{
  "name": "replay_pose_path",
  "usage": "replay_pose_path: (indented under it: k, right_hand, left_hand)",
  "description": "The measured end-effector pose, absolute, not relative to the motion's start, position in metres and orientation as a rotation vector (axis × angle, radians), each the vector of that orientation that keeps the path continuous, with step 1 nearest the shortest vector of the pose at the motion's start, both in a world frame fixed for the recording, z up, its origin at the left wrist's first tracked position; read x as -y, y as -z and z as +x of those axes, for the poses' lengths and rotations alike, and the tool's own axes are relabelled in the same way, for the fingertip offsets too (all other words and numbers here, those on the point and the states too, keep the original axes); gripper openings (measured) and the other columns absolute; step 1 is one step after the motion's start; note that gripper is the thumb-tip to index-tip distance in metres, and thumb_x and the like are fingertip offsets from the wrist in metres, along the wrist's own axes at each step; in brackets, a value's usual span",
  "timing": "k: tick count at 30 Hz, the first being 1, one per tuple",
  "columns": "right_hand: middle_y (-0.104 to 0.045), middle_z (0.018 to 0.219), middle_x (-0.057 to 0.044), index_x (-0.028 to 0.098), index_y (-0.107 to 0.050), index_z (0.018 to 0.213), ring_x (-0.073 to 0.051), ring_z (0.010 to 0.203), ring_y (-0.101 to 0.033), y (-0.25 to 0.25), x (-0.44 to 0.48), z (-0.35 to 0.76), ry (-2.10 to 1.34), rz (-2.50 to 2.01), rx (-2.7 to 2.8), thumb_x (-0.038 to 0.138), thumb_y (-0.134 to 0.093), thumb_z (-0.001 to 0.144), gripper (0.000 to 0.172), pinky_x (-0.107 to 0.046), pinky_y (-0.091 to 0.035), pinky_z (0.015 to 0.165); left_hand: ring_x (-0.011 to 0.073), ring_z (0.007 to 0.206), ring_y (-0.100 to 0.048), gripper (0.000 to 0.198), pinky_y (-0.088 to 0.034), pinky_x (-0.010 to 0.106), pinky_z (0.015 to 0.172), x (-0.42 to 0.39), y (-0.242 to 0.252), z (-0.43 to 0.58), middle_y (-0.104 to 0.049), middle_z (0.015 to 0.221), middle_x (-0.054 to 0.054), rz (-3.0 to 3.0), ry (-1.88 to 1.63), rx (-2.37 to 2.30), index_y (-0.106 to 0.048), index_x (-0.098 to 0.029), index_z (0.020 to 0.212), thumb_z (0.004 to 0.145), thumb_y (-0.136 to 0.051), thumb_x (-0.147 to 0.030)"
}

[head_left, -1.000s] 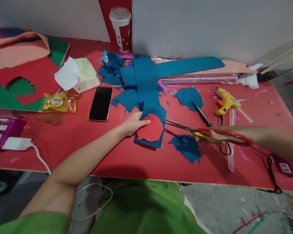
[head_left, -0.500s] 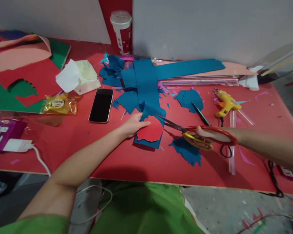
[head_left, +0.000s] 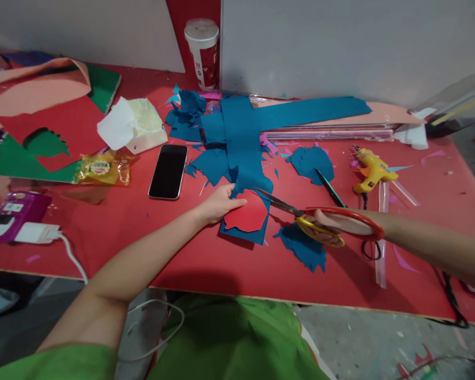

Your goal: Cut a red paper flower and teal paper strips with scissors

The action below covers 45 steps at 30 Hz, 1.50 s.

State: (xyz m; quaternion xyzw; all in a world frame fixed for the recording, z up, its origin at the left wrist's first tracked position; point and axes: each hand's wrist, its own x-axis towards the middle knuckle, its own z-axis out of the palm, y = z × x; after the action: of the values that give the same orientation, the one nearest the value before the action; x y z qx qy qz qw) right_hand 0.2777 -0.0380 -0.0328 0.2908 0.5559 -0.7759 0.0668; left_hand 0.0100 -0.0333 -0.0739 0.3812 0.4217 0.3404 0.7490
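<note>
My left hand pinches a red paper cutout against a strip of blue paper, thumb on top. The cutout has a wavy outline and lies over the strip's near end. In my right hand is a pair of scissors with one red and one yellow handle loop. Their blades point left, slightly parted, with the tips at the right edge of the strip beside the cutout. Below the scissors lies a cut blue paper shape; another blue shape sits beyond, with a dark pen partly on it.
A yellow glue gun lies at the right near clear plastic strips. Left of my hand are a phone, a yellow snack packet and crumpled white paper. A lidded paper cup stands at the back by grey panels.
The whole view has shifted slightly, so the table items appear a little further right. Both hands keep their holds, and the scissors stay at the strip's edge.
</note>
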Motion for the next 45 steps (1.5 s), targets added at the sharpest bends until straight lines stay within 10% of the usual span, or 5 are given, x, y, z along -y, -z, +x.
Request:
replay_pose_path:
  k: [45]
  right_hand:
    - [-0.034,0.042,0.008,0.017,-0.042,0.068,-0.003,0.027,-0.027,0.038,0.048,0.285,2.375,1.209,-1.586,0.064,-0.033,0.079,0.049,-0.013,-0.027,0.024]
  left_hand:
    - [0.0165,0.078,-0.062,0.044,-0.046,0.035,0.077,0.027,0.08,0.003,-0.065,0.096,0.009,0.761,-0.723,-0.885,-0.056,-0.012,0.096,0.056,-0.074,-0.017]
